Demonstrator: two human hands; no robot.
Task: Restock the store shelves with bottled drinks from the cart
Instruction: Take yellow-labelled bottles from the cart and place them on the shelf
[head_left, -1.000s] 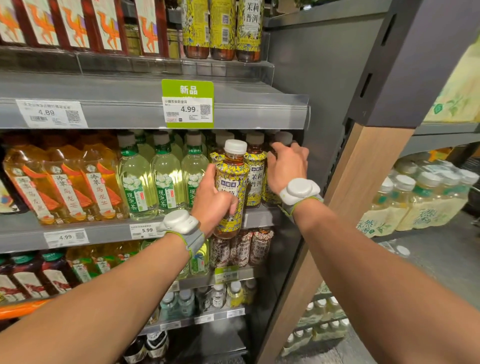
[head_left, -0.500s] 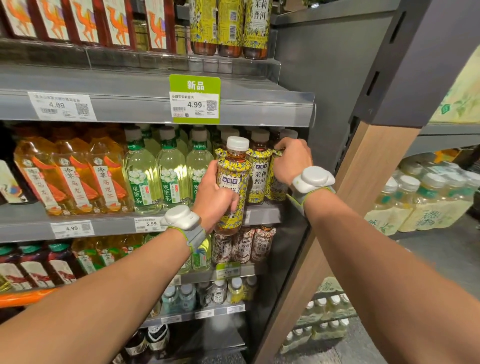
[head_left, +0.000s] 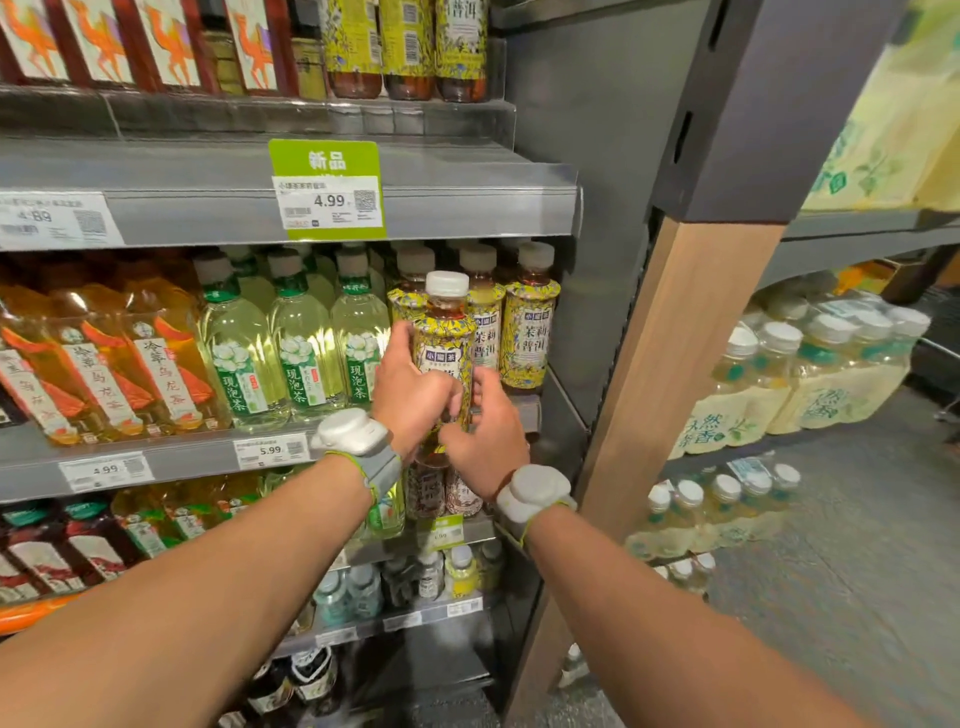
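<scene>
Shelf unit (head_left: 467, 208) fills the left and centre of the frame: grey metal, several tiers. A wood-faced upright (head_left: 675, 364) slants down right of centre, with grey floor (head_left: 857, 545) at lower right.

Right edge: shrink-wrapped packs of pale yellow drinks (head_left: 810, 374) on a neighbouring rack.

Top tier, upper left: cartons with orange camel labels (head_left: 171, 41). Beside them to the right are tall yellow-label bottles (head_left: 405, 41).

Middle shelf (head_left: 197, 457), left to right:
- orange-label tea bottles (head_left: 104, 364)
- green-label clear bottles (head_left: 301, 353)
- yellow floral tea bottles (head_left: 530, 332) at the right end, against the side panel

Both forearms come in from the bottom corners and meet at centre.

Task item is a yellow floral bottle (head_left: 445, 332) with a white cap and brown liquid. It is upright at frame centre, directly in front of the matching row on the middle shelf. The hands hide its base, so I can't tell if it sits on the shelf lip or is held clear.

Left hand (head_left: 410, 400) is wrapped round the bottle's left side at mid-body. Right hand (head_left: 483, 441) has its fingers curled onto the lower right side, thumb at the front. Both are gripping it.

White puck-shaped wrist devices, left (head_left: 348, 431) and right (head_left: 535, 491), sit on grey-green straps.

Green promo price tag (head_left: 327, 187) reading 4.99 hangs on the rail above. Lower rail has 5.99 and 4.99 tags.
</scene>
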